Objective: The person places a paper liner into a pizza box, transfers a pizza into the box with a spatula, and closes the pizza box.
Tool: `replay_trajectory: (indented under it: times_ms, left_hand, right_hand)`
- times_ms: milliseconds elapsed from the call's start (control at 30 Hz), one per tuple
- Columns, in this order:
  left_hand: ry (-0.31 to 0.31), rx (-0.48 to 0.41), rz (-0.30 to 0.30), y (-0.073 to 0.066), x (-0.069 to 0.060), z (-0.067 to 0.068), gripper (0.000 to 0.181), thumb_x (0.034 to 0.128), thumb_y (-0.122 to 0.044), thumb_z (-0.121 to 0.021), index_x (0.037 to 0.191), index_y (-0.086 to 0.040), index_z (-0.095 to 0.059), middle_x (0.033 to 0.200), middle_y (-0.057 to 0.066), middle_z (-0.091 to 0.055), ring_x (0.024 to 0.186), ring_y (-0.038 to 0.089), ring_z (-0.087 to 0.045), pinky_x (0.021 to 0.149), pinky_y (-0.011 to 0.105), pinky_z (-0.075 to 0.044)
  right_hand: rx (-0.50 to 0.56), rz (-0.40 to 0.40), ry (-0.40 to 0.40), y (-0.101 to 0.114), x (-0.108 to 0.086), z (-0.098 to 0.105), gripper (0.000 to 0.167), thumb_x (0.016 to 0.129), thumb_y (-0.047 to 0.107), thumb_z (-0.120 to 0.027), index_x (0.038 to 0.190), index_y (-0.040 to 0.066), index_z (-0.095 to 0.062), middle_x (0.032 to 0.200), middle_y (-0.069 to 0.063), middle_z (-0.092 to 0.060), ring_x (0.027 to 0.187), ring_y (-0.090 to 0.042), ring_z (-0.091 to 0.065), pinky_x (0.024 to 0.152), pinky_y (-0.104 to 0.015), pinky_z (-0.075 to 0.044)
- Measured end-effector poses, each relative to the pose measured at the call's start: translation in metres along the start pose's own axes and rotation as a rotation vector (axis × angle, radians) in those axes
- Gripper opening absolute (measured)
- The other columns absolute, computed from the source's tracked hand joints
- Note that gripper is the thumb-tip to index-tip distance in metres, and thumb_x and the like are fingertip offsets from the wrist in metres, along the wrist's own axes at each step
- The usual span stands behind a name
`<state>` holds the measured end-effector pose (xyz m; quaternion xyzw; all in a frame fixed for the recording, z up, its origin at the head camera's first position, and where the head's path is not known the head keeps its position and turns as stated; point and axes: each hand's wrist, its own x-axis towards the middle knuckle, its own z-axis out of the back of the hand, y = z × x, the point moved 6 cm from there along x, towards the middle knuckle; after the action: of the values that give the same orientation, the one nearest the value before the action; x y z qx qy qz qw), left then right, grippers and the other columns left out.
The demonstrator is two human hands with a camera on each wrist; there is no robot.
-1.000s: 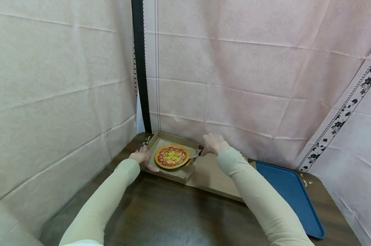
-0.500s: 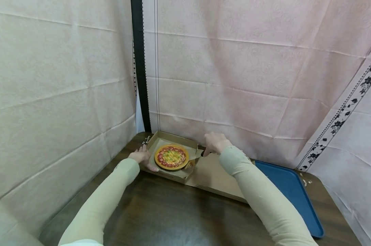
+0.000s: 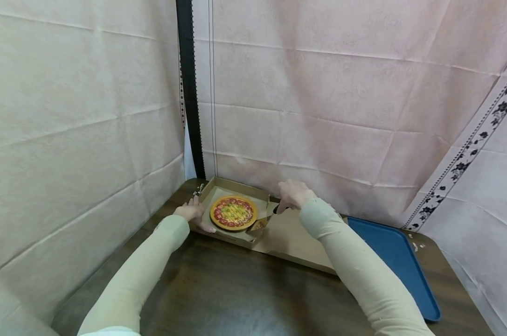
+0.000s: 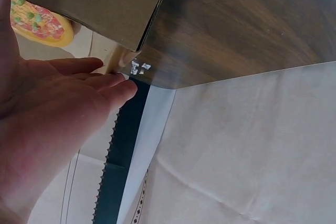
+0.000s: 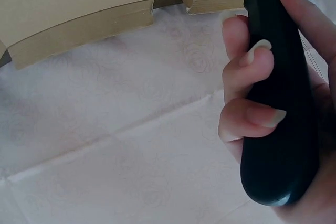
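Note:
A round toy pizza lies in the open cardboard box in the head view. My left hand touches the box's left side with fingers straight, the thumb along its front edge; the left wrist view shows the fingers by the box wall. Right of the pizza, my right hand grips a black handle, fingers curled round it. The tool's flat blade reaches over the box's right edge beside the pizza. Pizza colours show on it; I cannot tell whether from a slice or a reflection.
The box's lid lies folded flat to the right, partly under my right arm. Beyond it is a blue tray. The brown table extends in front, and hanging cloth stands behind and to the left.
My right hand has moved slightly right with the black-handled tool, and the blade has shifted and tilted beside the pizza. My left hand stays at the box's left side.

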<state>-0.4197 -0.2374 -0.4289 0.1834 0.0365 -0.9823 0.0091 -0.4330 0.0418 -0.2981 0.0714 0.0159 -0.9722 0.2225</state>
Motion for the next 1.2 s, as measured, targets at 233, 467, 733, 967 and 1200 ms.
replay_trajectory:
  times_ms: [233,467,733,967,1200]
  left_hand:
    - [0.0,0.01,0.02,-0.001,-0.001,0.001,0.122,0.0727,-0.068,-0.07,0.149,0.012,-0.017,0.157,0.034,-0.001,0.147,0.046,-0.009,0.12,0.052,-0.017]
    - [-0.003,-0.03,0.033,-0.001,-0.002,0.002,0.123,0.072,-0.068,-0.071,0.151,0.008,-0.014,0.159,0.031,0.002,0.148,0.044,-0.007,0.121,0.05,-0.015]
    - [-0.005,-0.082,0.063,0.001,-0.004,-0.001,0.127,0.069,-0.068,-0.073,0.152,0.006,-0.012,0.16,0.028,0.002,0.149,0.042,-0.007,0.122,0.048,-0.015]
    - [-0.007,-0.065,0.094,0.001,-0.005,0.0,0.128,0.0674,-0.069,-0.074,0.152,0.005,-0.012,0.161,0.026,0.0,0.149,0.04,-0.008,0.122,0.047,-0.016]
    - [-0.012,-0.117,0.106,0.001,-0.009,0.001,0.131,0.0681,-0.067,-0.074,0.153,0.005,-0.005,0.161,0.025,0.003,0.15,0.039,-0.004,0.123,0.045,-0.013]
  right_hand:
    - [0.06,-0.01,0.059,0.005,-0.001,-0.004,0.032,0.075,0.028,-0.083,0.077,0.011,-0.056,0.051,0.001,-0.047,0.043,-0.012,-0.045,0.045,-0.026,-0.041]
    - [0.04,-0.019,0.064,0.015,0.003,-0.007,0.031,0.078,0.03,-0.081,0.072,0.01,-0.058,0.052,0.0,-0.052,0.04,-0.01,-0.045,0.044,-0.025,-0.041]
    - [0.025,-0.016,0.047,0.021,0.009,-0.012,0.028,0.077,0.031,-0.081,0.075,0.009,-0.064,0.051,0.0,-0.054,0.04,-0.01,-0.047,0.045,-0.026,-0.043]
    - [0.007,0.01,0.011,0.017,0.002,-0.01,0.029,0.078,0.032,-0.081,0.075,0.01,-0.063,0.069,-0.001,-0.062,0.056,-0.013,-0.057,0.054,-0.028,-0.049]
    - [-0.01,0.04,-0.062,-0.003,-0.008,-0.01,0.033,0.078,0.036,-0.08,0.094,0.01,-0.067,0.1,-0.002,-0.067,0.086,-0.018,-0.062,0.074,-0.038,-0.053]
